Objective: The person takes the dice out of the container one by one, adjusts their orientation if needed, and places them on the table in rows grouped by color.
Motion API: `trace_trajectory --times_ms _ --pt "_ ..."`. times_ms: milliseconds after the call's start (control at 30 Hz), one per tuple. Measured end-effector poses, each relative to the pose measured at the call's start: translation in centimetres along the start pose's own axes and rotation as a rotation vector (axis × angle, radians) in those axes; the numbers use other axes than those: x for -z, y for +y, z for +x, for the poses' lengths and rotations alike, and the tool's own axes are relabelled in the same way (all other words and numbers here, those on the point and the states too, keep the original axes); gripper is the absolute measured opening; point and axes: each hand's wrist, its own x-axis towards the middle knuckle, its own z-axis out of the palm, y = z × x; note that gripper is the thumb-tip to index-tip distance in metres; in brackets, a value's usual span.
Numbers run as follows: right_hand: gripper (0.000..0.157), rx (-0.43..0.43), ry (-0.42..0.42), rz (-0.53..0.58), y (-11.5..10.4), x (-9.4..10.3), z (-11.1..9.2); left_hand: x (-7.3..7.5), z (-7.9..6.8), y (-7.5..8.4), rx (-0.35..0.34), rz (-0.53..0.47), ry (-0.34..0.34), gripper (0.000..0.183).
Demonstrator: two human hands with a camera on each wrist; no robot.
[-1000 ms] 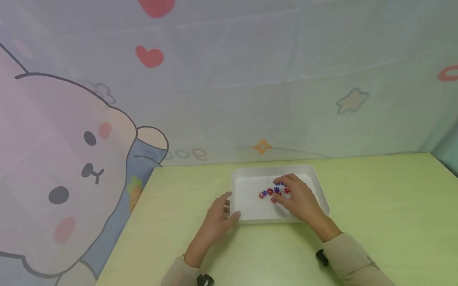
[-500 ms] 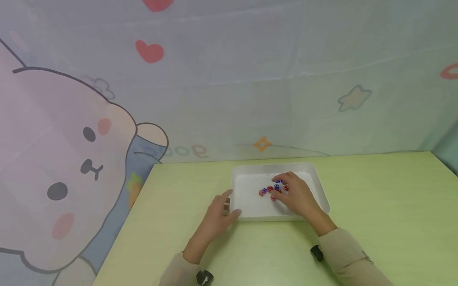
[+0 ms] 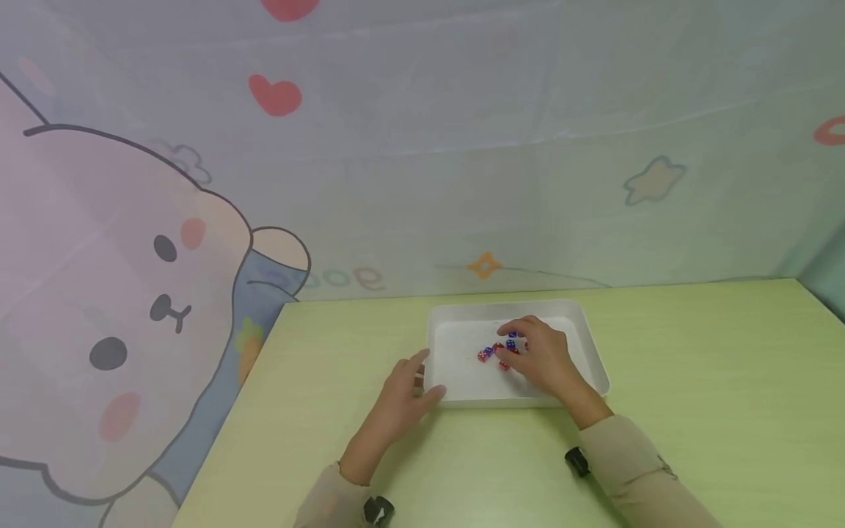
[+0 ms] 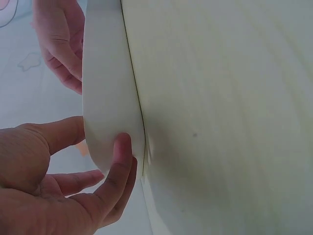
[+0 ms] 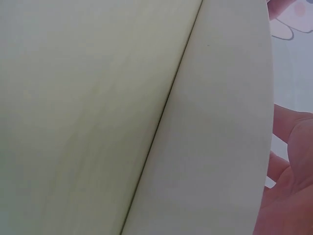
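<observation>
A shallow white tray lies on the table with several red and blue dice in its middle, among them a red die and a blue die. My left hand holds the tray's near left corner; in the left wrist view its fingers press on the outer wall. Over the dice hovers my right hand, thumb and index finger spread apart, thumb tip right by the red dice. It hides part of the group. The right wrist view shows this hand mostly behind the tray wall.
The tray stands near the far edge of the pale yellow-green table. Behind hangs a printed cloth with a cartoon animal on the left. Black wrist straps show below both sleeves.
My right hand has shifted slightly left over the dice, covering more of the red die on the right. The left hand keeps its place at the tray corner.
</observation>
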Motion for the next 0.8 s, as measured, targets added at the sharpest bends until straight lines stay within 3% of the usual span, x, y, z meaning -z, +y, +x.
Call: trace_trajectory --times_ms 267,800 --pt "0.024 -0.074 -0.045 -0.05 -0.3 -0.1 0.4 0.1 0.0 0.0 -0.009 -0.014 0.003 0.067" --pt "0.026 -0.103 -0.112 -0.083 -0.4 -0.8 1.1 0.1 0.0 -0.1 -0.003 -0.018 -0.007 0.068"
